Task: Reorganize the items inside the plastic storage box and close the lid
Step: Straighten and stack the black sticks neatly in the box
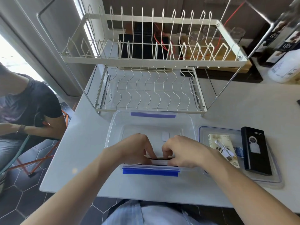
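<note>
A clear plastic storage box (113, 127) with blue latches stands on the white table in front of me. Both hands reach into its near end. My left hand (136, 150) and my right hand (180, 153) pinch the top edge of a flat black and white box (159, 161) standing on edge against the near wall. A small white item (165, 136) lies on the box floor further back. The clear lid (266, 181) lies upside down to the right of the box, carrying a cream packet (219, 141), a coiled white cable (224, 149) and a black box (254, 150).
A white two-tier wire dish rack (151, 62) stands just behind the storage box. Bottles (285, 51) stand at the far right. Another person sits at the left on an orange-legged chair (37, 161). The table edge runs just below my forearms.
</note>
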